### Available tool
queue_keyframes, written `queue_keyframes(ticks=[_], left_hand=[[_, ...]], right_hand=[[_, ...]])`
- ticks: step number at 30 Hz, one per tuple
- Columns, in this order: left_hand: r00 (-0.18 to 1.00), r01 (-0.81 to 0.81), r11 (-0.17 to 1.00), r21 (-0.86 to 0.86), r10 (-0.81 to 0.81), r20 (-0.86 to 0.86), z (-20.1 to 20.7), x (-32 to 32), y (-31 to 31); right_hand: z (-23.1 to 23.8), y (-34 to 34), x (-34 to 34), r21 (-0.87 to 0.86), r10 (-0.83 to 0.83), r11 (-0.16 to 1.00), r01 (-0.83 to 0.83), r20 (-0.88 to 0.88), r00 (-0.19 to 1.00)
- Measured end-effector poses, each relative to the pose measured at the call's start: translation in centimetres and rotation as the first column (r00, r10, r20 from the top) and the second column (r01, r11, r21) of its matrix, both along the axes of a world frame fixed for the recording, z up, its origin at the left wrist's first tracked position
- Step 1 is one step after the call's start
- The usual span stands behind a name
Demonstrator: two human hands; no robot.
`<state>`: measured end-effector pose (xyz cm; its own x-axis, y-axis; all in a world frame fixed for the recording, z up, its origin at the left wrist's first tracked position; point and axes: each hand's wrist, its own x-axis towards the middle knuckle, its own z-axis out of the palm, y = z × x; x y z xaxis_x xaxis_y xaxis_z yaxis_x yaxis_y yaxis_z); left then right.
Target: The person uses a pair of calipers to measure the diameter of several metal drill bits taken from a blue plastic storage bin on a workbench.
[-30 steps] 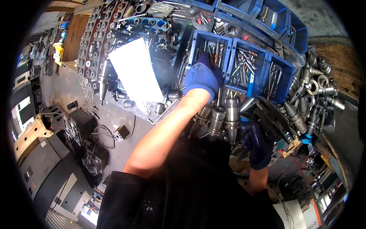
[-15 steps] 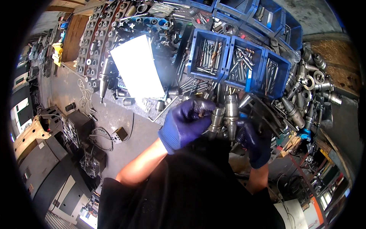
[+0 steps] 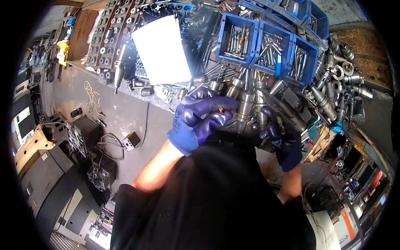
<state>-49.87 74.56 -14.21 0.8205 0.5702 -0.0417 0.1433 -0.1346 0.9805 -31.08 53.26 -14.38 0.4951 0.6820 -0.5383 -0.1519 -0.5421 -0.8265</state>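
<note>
My left hand (image 3: pixel 201 120), in a purple-coated blue glove, is closed, with thumb and forefinger pinched round a tiny brownish piece (image 3: pixel 221 111) whose kind I cannot make out. Just right of its fingertips stands a steel tool holder (image 3: pixel 246 106). Another tool holder (image 3: pixel 261 100) is beside that one, between my hands. My right hand (image 3: pixel 284 143), gloved the same and in shadow, has bent fingers around a small, dull, elongated piece (image 3: pixel 281 123) too dark to name. Several drill bits and metal rods lie beyond both hands on the bench.
Blue bins (image 3: pixel 236 41) of drill bits stand at the far side. White paper sheets (image 3: pixel 162 52) cover part of a rack. Tool holders (image 3: pixel 323 102) heap up at the right. A collet rack (image 3: pixel 109 39) is far left; cables (image 3: pixel 110 143) lie on the floor.
The bench has shifted up and slightly right in the view. My right hand has drawn right, away from the tool holders, and its fingers show more. My left hand keeps its pinch.
</note>
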Motion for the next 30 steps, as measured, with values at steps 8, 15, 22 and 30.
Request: queue_keyframes(ticks=[8,15,22,30], left_hand=[[0.999,0.023,0.982,-0.189,-0.014,0.051,0.6,-2.4,-1.3],[0.929,-0.162,0.324,-0.932,0.369,-0.033,-2.5,-3.8,-2.4],[0.956,-0.272,0.688,-0.673,0.272,-0.108,-1.8,-4.0,-2.0],[0.991,-0.105,0.884,-0.456,0.13,0.025,0.9,-5.5,-2.4]], right_hand=[[0.7,0.4,-1.4,0.154,0.072,0.979,-0.133,0.345,0.936],[0.0,1.9,-2.3,0.238,0.007,0.969,-0.067,0.242,0.97],[0.1,2.2,-2.9,0.155,-0.069,0.987,0.051,0.111,0.991],[1.2,2.8,-4.1,0.294,-0.039,0.955,-0.034,0.239,0.97]])
